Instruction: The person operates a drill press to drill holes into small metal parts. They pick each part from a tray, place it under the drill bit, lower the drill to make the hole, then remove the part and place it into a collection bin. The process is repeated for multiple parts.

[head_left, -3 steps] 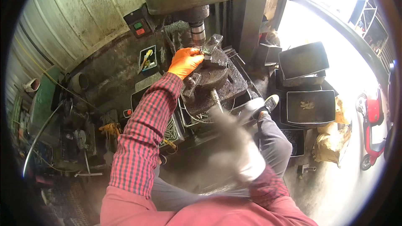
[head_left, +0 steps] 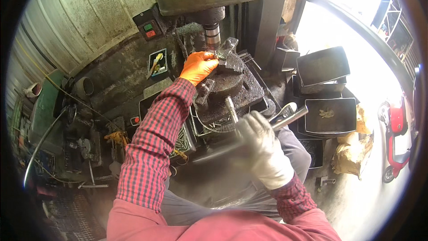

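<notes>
My left hand (head_left: 197, 68), in an orange glove, reaches to the jaws of a dark, oily machine vise (head_left: 232, 62) below the drill press chuck (head_left: 213, 35). Its fingers are pinched together at the jaws, and what lies between them is too small to make out. A white-grey glove covers my right hand (head_left: 263, 149), which is closed round the vise's metal handle bar (head_left: 292, 117). One end of the bar sticks out to the right past the hand; the other, smeared by motion, points left. The vise's screw shaft (head_left: 231, 109) runs toward this hand.
Stacked dark trays (head_left: 330, 116) stand on the right, with paper sacks (head_left: 353, 156) beside them. Metal pieces fill a bin (head_left: 183, 140) below my left forearm. A switch box (head_left: 149, 27) with green and red buttons is mounted behind. A red scooter (head_left: 398, 125) stands far right.
My right hand and the handle bar have swung round, and the bar now shows out to the right of the glove. My left hand stays at the vise jaws.
</notes>
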The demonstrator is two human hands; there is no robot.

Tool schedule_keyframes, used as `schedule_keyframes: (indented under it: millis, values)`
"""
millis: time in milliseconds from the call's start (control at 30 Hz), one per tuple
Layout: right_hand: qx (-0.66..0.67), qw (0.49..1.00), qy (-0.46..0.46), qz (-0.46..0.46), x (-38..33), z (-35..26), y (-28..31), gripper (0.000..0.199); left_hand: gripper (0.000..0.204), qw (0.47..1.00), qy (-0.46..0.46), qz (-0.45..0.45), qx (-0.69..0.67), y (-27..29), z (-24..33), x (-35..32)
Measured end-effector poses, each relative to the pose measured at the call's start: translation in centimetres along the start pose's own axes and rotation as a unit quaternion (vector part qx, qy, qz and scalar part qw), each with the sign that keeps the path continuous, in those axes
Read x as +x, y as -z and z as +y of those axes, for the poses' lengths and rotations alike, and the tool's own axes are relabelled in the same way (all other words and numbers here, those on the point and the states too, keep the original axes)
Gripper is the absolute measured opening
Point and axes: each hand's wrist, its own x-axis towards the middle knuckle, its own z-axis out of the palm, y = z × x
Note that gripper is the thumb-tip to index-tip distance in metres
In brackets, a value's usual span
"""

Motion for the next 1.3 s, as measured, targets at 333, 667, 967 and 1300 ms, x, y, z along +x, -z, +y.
schedule_keyframes:
  millis: [333,667,967,1300]
  values:
    - [0.840,0.447,-0.288,-0.103,-0.6,-4.8,-8.4,0.065,0.040,0.999,-0.009,0.006,0.037,-0.5,-0.2,-0.9]
    - [-0.322,0.945,0.048,0.022,5.4,-0.4,6.7,0.044,0.031,0.999,0.004,-0.015,0.038,-0.6,0.6,-1.1]
    - [-0.327,0.926,-0.014,0.190,4.0,8.0,5.0,0.044,0.072,0.986,-0.071,0.145,0.038,1.5,-2.8,-4.2]
    - [-0.222,0.958,-0.054,0.172,0.5,13.6,1.9,0.029,0.060,0.946,0.140,0.249,0.155,13.1,-15.4,-8.5]
